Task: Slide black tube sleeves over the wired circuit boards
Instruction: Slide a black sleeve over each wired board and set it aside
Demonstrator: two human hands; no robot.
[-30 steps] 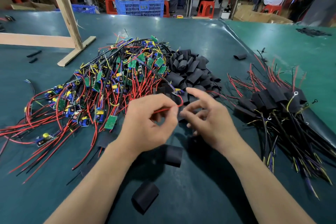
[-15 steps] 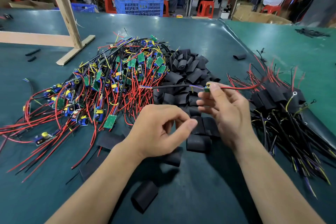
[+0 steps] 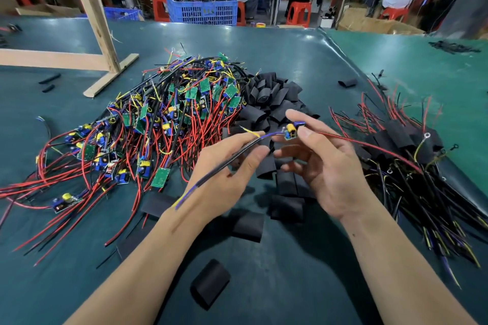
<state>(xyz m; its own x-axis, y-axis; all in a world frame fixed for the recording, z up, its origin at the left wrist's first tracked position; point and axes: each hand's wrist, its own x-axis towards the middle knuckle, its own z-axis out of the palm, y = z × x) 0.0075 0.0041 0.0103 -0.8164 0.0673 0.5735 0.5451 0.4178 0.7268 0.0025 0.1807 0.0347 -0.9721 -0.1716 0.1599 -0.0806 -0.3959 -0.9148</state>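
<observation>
Wire ends on both sides of the table run out of frame. The room behind is blurred: people seated on red stools (image 3: pixel 299 12) past the far edge, a blue crate (image 3: pixel 202 10) of parts among them. The left hand's (image 3: pixel 224 166) curled fingers are hidden behind its back; they seem to close on nothing but the lead.

Dark green table (image 3: pixel 277 55), with a lighter green sheet toward the far right corner. A wooden frame (image 3: pixel 92 16) stands at the far left.

Mid-table, left of centre: pile of unsleeved boards (image 3: pixel 169 124) with red leads. Just beside it, toward the right, a heap of black tube sleeves (image 3: pixel 272 97). Loose sleeve (image 3: pixel 210 282) lies near the near edge. Toward the right edge: sleeved boards (image 3: pixel 401 140), wires fanned out.

Both forearms reach in from the near edge, hands raised over the sleeve heap. Right hand (image 3: pixel 327 163) pinches a small circuit board (image 3: pixel 291 130) between thumb and forefinger, other fingers loosely curled; a red wire trails off to the right. Left hand pinches that board's black-and-purple lead (image 3: pixel 237 155) between thumb and forefinger; the lead crosses back over the wrist.
</observation>
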